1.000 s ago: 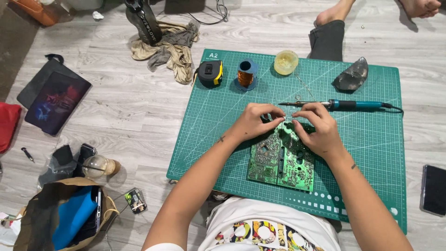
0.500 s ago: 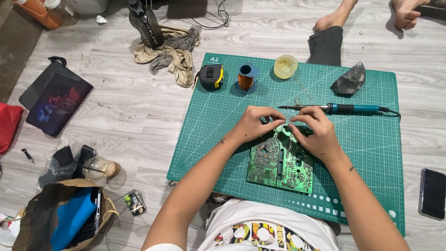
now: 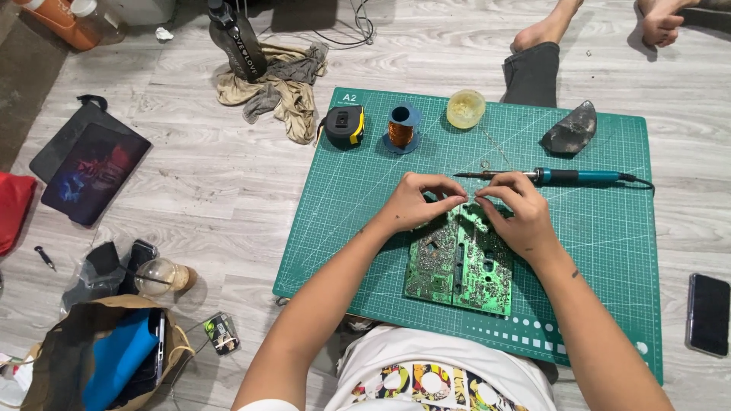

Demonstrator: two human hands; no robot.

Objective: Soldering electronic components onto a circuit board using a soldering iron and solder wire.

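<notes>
Hands [image 3: 417, 204] [image 3: 512, 217] shifted up, circuit board [image 3: 461, 262] top hidden

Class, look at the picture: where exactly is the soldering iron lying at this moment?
The soldering iron lies on the green cutting mat, right of centre in the head view, just beyond the right hand, tip pointing left.

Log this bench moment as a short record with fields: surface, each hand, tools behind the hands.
surface: green cutting mat on a grey wood floor
left hand: fingertips pinched at the far edge of the circuit board
right hand: fingertips pinched at the same edge, close to the left
board: solder side up, lying on the mat
behind hands: soldering iron, copper wire spool, tape measure, yellowish round tub
</notes>
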